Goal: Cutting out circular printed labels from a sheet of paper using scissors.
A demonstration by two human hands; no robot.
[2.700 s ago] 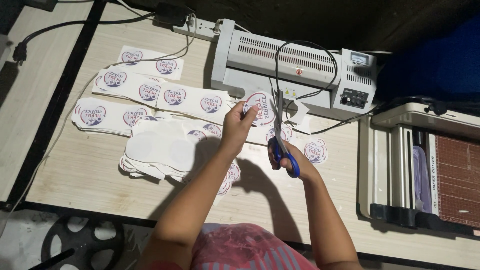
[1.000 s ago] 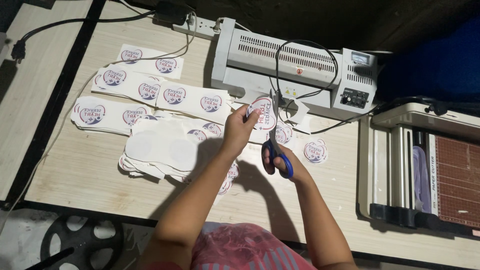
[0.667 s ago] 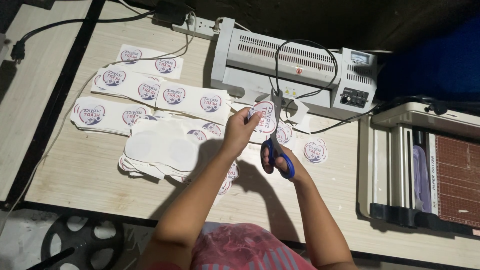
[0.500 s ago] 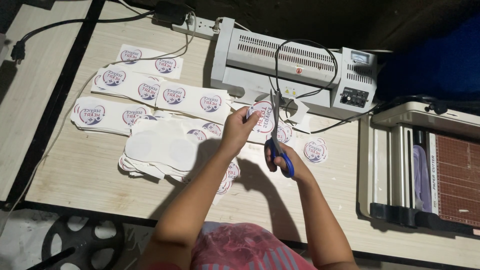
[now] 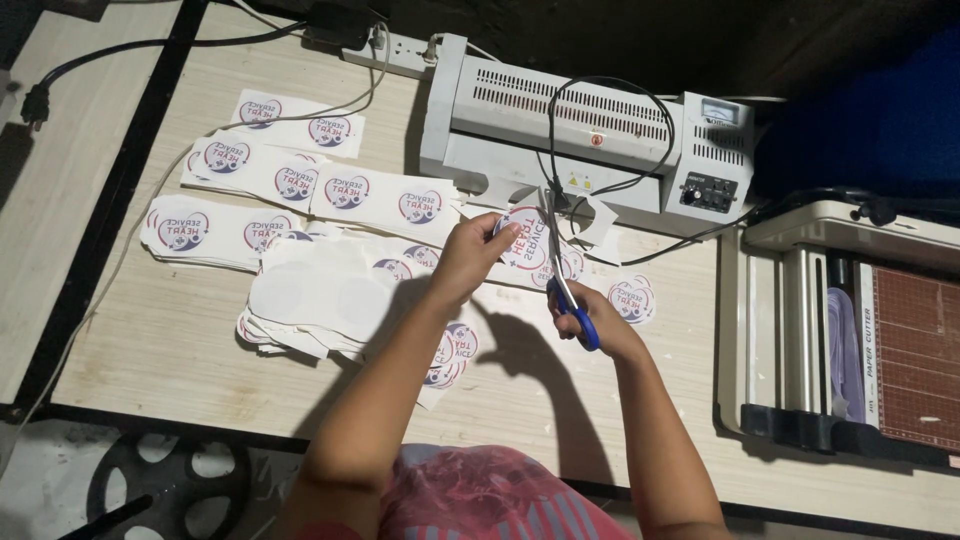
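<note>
My left hand [image 5: 470,255] pinches a round laminated sticker [image 5: 527,240] with a red and blue logo, holding it above the wooden table [image 5: 170,350]. My right hand [image 5: 600,325] grips blue-handled scissors [image 5: 565,270], whose blades point up and away along the sticker's right edge. Under and beside my hands lie strips of uncut stickers [image 5: 300,185] and a pile of cut white-backed sheets [image 5: 310,300]. A cut round sticker [image 5: 632,298] rests right of the scissors.
A grey laminating machine [image 5: 590,130] stands at the back with a black cable looped over it. A power strip [image 5: 400,50] sits behind it. A paper cutter [image 5: 860,340] occupies the right side. A black reel [image 5: 170,485] lies on the floor below.
The scissors have worked around the sticker's edge, shifting slightly. My left hand has turned the sticker a little. Everything else stays put.
</note>
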